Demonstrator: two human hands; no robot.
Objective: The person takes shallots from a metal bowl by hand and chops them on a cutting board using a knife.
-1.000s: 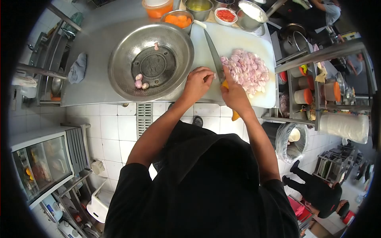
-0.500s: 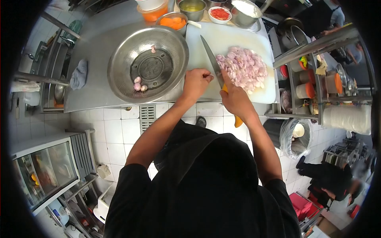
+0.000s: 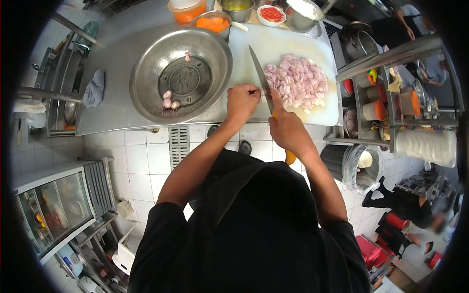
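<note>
My right hand (image 3: 289, 129) is wrapped round the yellow handle of a knife (image 3: 257, 64), its index finger stretched along the blade. The blade lies over the white cutting board (image 3: 244, 49), tip pointing away from me. Just left of the blade, my left hand (image 3: 243, 104) is closed in a pinch on a small shallot, mostly hidden by the fingers. Right of the knife lies a heap of sliced shallots (image 3: 299, 80). A wide steel bowl (image 3: 145, 73) stands at the left, holding a few whole peeled shallots (image 3: 167, 103) and a small pinkish piece (image 3: 187, 56).
Behind the board are a bowl of orange pieces (image 3: 213, 23), a steel pot of yellowish liquid (image 3: 238, 10) and a white bowl of red strips (image 3: 271, 15). A grey cloth (image 3: 94, 89) lies at left. A lined bin (image 3: 361, 168) stands right; a person (image 3: 408, 207) is beyond.
The view has shifted slightly. The knife blade is now nearer my left fingertips, and my right hand has moved a little left. People in the background at right have moved.
</note>
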